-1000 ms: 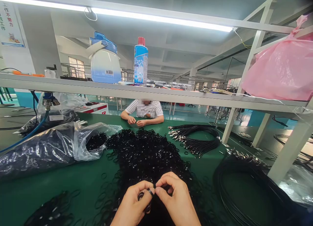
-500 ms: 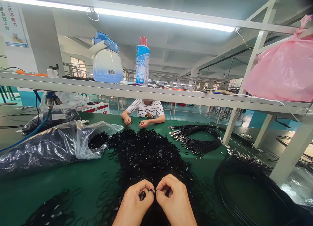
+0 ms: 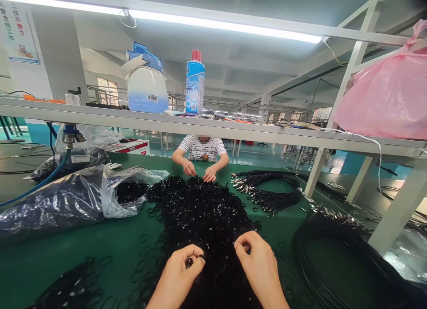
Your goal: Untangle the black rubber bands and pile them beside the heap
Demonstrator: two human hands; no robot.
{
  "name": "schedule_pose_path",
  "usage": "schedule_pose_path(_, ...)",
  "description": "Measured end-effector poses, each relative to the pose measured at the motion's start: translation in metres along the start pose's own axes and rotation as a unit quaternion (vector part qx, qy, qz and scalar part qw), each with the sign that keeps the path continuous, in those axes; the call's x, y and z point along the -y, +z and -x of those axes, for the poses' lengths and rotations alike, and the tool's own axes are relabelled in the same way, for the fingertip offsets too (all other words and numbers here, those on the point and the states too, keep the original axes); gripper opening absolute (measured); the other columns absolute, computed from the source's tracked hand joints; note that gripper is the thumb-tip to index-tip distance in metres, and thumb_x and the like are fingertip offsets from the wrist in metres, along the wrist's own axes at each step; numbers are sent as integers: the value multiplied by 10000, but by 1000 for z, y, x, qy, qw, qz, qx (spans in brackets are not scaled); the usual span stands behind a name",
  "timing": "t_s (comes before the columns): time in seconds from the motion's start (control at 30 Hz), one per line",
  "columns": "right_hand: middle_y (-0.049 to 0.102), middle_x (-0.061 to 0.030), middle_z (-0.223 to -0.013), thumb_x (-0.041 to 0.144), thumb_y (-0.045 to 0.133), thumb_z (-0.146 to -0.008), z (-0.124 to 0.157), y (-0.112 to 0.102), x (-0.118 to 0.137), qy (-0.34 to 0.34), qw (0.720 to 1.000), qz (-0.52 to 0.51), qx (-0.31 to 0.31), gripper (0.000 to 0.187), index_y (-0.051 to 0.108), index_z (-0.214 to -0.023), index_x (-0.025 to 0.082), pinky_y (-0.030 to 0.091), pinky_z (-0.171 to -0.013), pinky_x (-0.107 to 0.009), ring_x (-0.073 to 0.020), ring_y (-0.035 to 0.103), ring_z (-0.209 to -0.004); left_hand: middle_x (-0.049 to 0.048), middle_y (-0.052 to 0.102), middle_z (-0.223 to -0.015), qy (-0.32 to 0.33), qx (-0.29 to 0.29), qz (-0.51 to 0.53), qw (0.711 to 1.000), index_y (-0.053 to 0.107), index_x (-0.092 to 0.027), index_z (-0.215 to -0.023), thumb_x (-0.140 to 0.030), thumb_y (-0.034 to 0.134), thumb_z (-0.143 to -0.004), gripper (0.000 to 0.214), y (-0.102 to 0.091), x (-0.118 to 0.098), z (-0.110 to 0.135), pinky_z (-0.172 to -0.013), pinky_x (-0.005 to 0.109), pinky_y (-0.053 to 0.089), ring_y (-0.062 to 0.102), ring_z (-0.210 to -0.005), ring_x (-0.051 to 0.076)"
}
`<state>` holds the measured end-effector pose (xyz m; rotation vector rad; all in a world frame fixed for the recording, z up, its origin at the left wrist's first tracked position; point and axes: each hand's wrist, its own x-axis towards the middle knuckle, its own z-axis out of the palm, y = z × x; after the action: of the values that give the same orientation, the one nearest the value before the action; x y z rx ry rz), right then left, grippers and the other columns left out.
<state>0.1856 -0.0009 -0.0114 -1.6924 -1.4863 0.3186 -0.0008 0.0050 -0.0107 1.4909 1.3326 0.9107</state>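
My left hand (image 3: pixel 178 273) is closed in a pinch at the front of a large heap of black rings (image 3: pixel 207 211). Between its thumb and forefinger a small black ring (image 3: pixel 202 257) shows. To the right, apart from it, my right hand (image 3: pixel 260 264) hovers over the heap's right side with thumb and fingertips pressed together; what they hold, if anything, is too small to make out. Across the bench a co-worker's two hands (image 3: pixel 200 172) are at the heap's far edge. A smaller pile of black rings (image 3: pixel 71 286) lies at the front left.
A clear plastic bag (image 3: pixel 66 202) of black rings lies on the left. Coiled black cables (image 3: pixel 280 184) with metal ends sit at the right, and a larger black bundle (image 3: pixel 303 255) nearer. Overhead, a shelf (image 3: pixel 233 128) carries a jug (image 3: pixel 147 88), a spray can (image 3: pixel 195 86) and a pink bag (image 3: pixel 387 95).
My hands, close together before, have moved apart, the right one going rightward and the left slightly left. The co-worker's hands have come forward to the heap.
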Motion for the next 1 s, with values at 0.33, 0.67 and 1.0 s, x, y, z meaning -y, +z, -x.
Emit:
schedule_pose_path(0.33,668,26,-817,47,511,-790,21,6,38,-155,966,-163,127,282,701,-816,254,451,-673,-181,-124,629,-758,-10,543,-543,-16,129,127,983,582,-125,-685,-578,501,-768,468,7,-6,5,-337,183,69,259,-322,14)
schedule_pose_path(0.67,622,-39,-1081,118,548,-826,19,2,31,-161,985,-16,62,246,680,-976,261,434,-850,-328,-225,557,-995,9,593,-622,-84,87,228,966,566,-129,-1068,-616,568,-715,601,3,-7,10,-389,178,64,290,-378,29)
schedule_pose_path(1.0,638,19,-766,75,573,-771,19,1,37,-90,982,-145,78,200,680,-683,218,418,-602,-219,-136,570,-666,0,581,-631,-55,97,202,973,603,-145,-929,-585,595,-712,490,3,-5,2,-347,162,44,253,-354,9)
